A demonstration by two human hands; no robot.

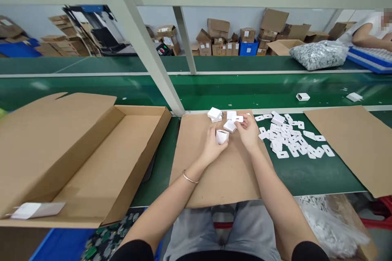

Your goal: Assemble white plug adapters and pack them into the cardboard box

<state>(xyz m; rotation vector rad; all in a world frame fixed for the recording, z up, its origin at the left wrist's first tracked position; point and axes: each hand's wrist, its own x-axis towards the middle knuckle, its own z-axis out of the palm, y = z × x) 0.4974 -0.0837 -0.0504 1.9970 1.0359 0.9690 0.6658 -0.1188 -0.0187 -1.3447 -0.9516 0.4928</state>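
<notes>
fingers of left hand (pixel 211 145) curled round boxy, hollow white housing (pixel 221 138) above matte brown cardboard (pixel 220 183), fingers of right hand (pixel 248 132) pinching thin, slotted white plate (pixel 239 118), housing's interior hard to make out

Your left hand (pixel 211 147) holds a housing (pixel 222 137) of smooth plastic; your right hand (pixel 249 132), a smooth plastic plate (pixel 239 118); beneath both, a matt cardboard sheet (pixel 223 179); beyond them, a glossy belt (pixel 245 91); behind your left hand, a shiny metal bangle (pixel 190 180); left of that hand, a matt cardboard box (pixel 113 147)
</notes>
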